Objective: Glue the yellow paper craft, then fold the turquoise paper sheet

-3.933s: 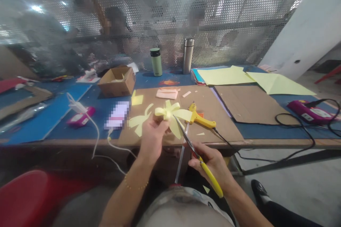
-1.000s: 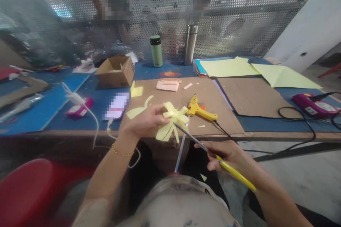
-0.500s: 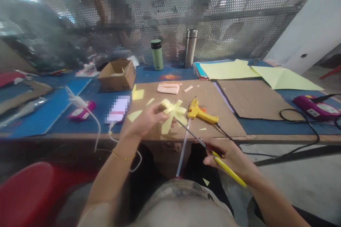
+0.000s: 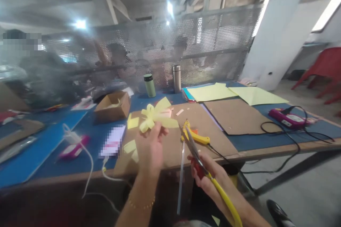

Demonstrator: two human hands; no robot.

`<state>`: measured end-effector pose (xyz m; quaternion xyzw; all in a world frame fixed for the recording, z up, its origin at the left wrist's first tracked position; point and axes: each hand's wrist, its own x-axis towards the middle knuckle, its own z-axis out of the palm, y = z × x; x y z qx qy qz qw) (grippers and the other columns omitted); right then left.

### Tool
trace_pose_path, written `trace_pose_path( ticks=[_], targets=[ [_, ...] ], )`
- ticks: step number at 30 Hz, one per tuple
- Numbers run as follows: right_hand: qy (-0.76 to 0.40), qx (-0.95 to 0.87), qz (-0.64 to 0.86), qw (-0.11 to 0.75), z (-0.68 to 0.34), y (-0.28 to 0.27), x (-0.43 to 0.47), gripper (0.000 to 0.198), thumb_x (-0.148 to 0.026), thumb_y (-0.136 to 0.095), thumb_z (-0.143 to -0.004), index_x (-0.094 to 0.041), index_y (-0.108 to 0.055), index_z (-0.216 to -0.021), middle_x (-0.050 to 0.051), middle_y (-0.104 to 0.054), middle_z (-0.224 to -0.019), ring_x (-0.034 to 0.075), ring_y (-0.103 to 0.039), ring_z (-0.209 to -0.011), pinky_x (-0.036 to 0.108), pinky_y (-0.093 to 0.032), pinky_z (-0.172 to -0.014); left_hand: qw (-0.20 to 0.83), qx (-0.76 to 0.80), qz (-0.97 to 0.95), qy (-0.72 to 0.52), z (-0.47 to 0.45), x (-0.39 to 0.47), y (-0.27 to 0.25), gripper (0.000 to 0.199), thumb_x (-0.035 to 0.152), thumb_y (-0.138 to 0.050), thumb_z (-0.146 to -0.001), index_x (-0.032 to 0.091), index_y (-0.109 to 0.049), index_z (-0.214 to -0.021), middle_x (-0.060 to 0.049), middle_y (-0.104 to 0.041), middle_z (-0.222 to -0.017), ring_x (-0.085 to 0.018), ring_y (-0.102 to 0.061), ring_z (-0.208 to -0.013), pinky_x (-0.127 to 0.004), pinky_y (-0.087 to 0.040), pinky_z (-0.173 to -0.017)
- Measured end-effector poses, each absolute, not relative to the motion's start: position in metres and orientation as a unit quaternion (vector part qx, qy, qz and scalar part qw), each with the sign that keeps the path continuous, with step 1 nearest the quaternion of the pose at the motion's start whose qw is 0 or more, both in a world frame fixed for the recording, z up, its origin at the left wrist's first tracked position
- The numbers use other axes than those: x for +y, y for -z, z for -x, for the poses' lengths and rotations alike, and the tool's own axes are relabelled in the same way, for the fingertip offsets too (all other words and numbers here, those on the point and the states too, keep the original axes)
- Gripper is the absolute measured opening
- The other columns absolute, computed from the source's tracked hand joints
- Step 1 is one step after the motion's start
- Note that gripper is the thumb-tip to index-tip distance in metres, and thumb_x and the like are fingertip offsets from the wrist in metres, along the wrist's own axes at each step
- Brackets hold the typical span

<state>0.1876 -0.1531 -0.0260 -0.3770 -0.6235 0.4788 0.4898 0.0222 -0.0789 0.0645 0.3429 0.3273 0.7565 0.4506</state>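
A pale yellow paper bow (image 4: 149, 115) with loops and long tails is pinched in my left hand (image 4: 154, 138), raised over the cardboard sheet. My right hand (image 4: 206, 172) is wrapped round a pair of scissors (image 4: 195, 150) with yellow and red handles. Their blades point up and away, apart from the bow. Just past the blade tips lies a yellow hot glue gun (image 4: 198, 137) on the cardboard (image 4: 170, 149). A long clear glue stick (image 4: 181, 181) sticks out of it over the table's front edge. Yellow paper scraps (image 4: 131, 147) lie left of my left hand.
An open cardboard box (image 4: 113, 108), a phone (image 4: 113, 142) and a white cable stand left. At the back are a green bottle (image 4: 150, 87) and a steel flask (image 4: 176, 79). Yellow sheets (image 4: 213, 93), brown cardboard (image 4: 237, 115) and a purple power strip (image 4: 287, 118) lie right.
My left hand has turned the bow, its tails now pointing right and away. The scissors are drawn back from the bow and point more steeply upward. The head view has tilted up.
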Motion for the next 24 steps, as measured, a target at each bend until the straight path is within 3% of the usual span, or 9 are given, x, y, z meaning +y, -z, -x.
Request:
trace_pose_path(
  ticks=[8, 15, 19, 24],
  targets=[
    [-0.441, -0.640, 0.381, 0.502, -0.181, 0.003, -0.155, 0.064, -0.078, -0.056, -0.089, -0.019, -0.063, -0.112, 0.000, -0.055, -0.078, 0.013, -0.049, -0.065, 0.024, -0.045, -0.058, 0.442, 0.368, -0.395, -0.717, -0.041, -0.094, -0.054, 0.024, 0.028, -0.085, -0.075, 0.017, -0.065, -0.074, 0.003, -0.068, -0.068, -0.010, -0.063, -0.062, -0.023, -0.053, -0.066],
    [-0.433, -0.637, 0.400, 0.497, -0.183, 0.010, -0.155, 0.068, -0.081, -0.054, -0.088, -0.018, -0.065, -0.114, 0.000, -0.056, -0.076, 0.014, -0.051, -0.064, 0.025, -0.046, -0.057, 0.452, 0.370, -0.392, -0.711, -0.040, -0.096, -0.049, 0.019, 0.026, -0.082, -0.075, 0.017, -0.066, -0.080, 0.002, -0.068, -0.072, -0.012, -0.062, -0.064, -0.025, -0.053, -0.066],
    [-0.425, -0.643, 0.403, 0.493, -0.181, 0.009, -0.154, 0.069, -0.082, -0.052, -0.089, -0.018, -0.065, -0.112, 0.000, -0.056, -0.076, 0.014, -0.050, -0.064, 0.025, -0.046, -0.058, 0.445, 0.392, -0.388, -0.706, -0.042, -0.097, -0.048, 0.021, 0.027, -0.082, -0.076, 0.017, -0.070, -0.090, -0.002, -0.075, -0.085, -0.015, -0.068, -0.077, -0.026, -0.055, -0.076],
    [-0.413, -0.638, 0.415, 0.500, -0.180, 0.008, -0.153, 0.071, -0.086, -0.051, -0.086, -0.019, -0.066, -0.107, 0.001, -0.057, -0.076, 0.014, -0.050, -0.065, 0.024, -0.047, -0.057, 0.449, 0.402, -0.402, -0.689, -0.043, -0.098, -0.047, 0.019, 0.028, -0.081, -0.076, 0.018, -0.066, -0.082, 0.002, -0.069, -0.071, -0.015, -0.066, -0.066, -0.027, -0.055, -0.070]
  ],
)
